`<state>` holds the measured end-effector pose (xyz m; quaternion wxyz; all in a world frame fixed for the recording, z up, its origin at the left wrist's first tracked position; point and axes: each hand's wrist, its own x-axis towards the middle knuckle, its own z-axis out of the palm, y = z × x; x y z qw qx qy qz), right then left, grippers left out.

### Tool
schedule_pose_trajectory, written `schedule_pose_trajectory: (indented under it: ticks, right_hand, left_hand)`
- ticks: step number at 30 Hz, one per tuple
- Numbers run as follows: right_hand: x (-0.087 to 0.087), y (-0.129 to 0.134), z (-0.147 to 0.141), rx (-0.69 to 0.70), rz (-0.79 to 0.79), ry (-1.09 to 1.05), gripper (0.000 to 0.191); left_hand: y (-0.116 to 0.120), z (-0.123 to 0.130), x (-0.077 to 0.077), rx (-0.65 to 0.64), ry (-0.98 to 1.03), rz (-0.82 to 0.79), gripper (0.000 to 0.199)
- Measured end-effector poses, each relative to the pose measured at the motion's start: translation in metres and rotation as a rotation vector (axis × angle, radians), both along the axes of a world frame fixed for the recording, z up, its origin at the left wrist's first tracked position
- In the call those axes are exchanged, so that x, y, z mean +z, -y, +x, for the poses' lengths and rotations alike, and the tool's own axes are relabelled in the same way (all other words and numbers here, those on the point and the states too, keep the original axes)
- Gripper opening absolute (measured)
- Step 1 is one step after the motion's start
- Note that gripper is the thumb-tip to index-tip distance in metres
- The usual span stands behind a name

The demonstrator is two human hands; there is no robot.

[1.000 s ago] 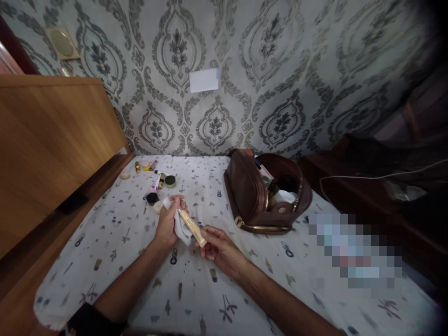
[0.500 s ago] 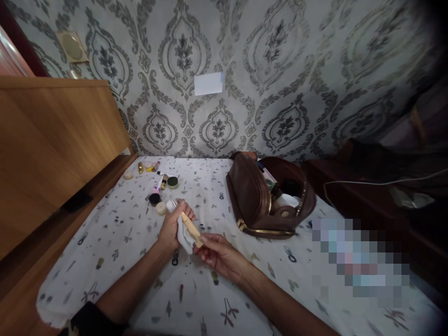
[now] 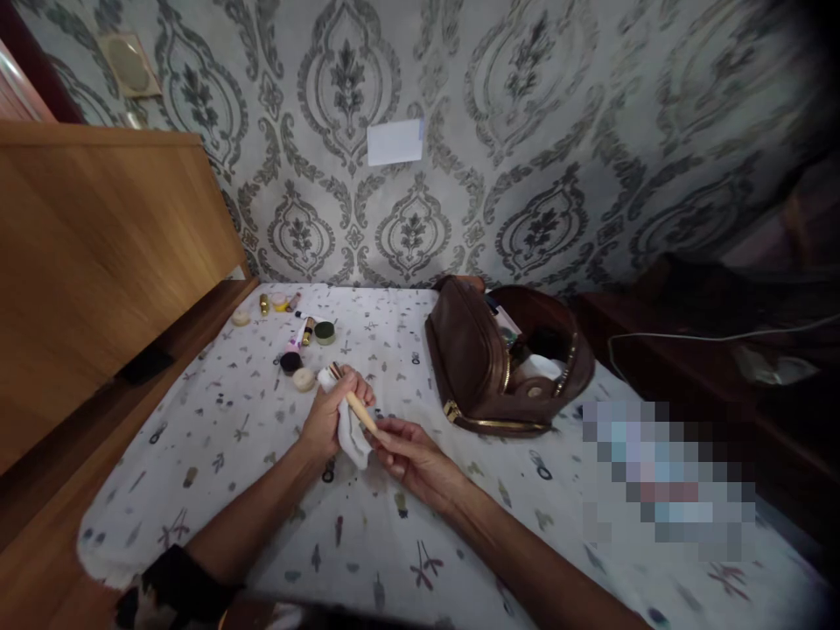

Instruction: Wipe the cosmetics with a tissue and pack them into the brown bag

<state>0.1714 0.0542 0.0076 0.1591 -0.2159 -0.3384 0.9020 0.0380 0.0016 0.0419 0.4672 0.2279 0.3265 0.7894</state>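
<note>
My left hand (image 3: 333, 413) is closed round a white cloth (image 3: 354, 444) and the upper part of a slim tan stick (image 3: 360, 411). This stick looks like a wooden handle; bands show at its top end, but its kind is unclear. My right hand (image 3: 413, 457) pinches its lower end between thumb and fingers. The cloth hangs down below my left hand, against the stick. Just beyond that hand lie a cream round jar (image 3: 303, 379), a black-lidded pot (image 3: 290, 362) and a green round tin (image 3: 324, 332).
A brown cosmetic bag (image 3: 465, 359) stands unzipped to the right with items inside. Small cosmetics, including a gold tube (image 3: 263, 304), lie at the back left of the patterned sheet (image 3: 262, 525). A wooden cabinet (image 3: 111, 262) borders the left. A blurred patch (image 3: 656, 472) covers something at right.
The stick has turned slightly in my hands, and its banded top end shows more clearly. My hands stay together on it. The view has shifted a little.
</note>
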Motion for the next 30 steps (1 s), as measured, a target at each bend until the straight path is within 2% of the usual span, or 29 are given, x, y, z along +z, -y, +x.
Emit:
schedule_pose_trajectory:
  ticks: [2, 6, 8, 10, 15, 17, 19, 25, 30]
  right_hand:
    - [-0.001, 0.0, -0.001, -0.062, 0.07, 0.0, 0.039]
    - [-0.003, 0.0, -0.002, -0.147, 0.255, 0.01, 0.04]
    - [-0.003, 0.0, -0.002, -0.174, 0.349, 0.037, 0.041]
    - [-0.004, 0.001, -0.001, -0.195, 0.42, 0.07, 0.041]
    - [-0.004, 0.002, 0.001, -0.227, 0.508, 0.135, 0.044]
    - [-0.004, 0.002, 0.001, -0.217, 0.519, 0.142, 0.045]
    - [-0.003, 0.002, 0.001, -0.188, 0.471, 0.131, 0.045]
    - [0.002, 0.0, 0.001, -0.058, 0.122, 0.045, 0.047]
    - [0.001, 0.001, 0.001, -0.043, 0.022, 0.007, 0.044]
  left_hand:
    - [0.002, 0.006, -0.006, -0.04, -0.047, -0.028, 0.038]
    - [0.005, 0.019, -0.017, -0.173, -0.133, -0.199, 0.036]
    - [0.006, 0.021, -0.019, -0.172, -0.162, -0.219, 0.039]
    - [0.004, 0.019, -0.017, -0.105, -0.162, -0.202, 0.042]
    - [-0.003, 0.0, -0.007, 0.235, -0.09, -0.186, 0.048]
    - [-0.004, -0.008, -0.003, 0.275, -0.117, -0.2, 0.046]
    - [-0.003, -0.013, -0.001, 0.251, -0.141, -0.202, 0.045]
    - [-0.003, -0.018, 0.0, 0.196, -0.096, -0.195, 0.042]
    - [-0.004, -0.018, -0.005, 0.184, -0.059, -0.152, 0.039]
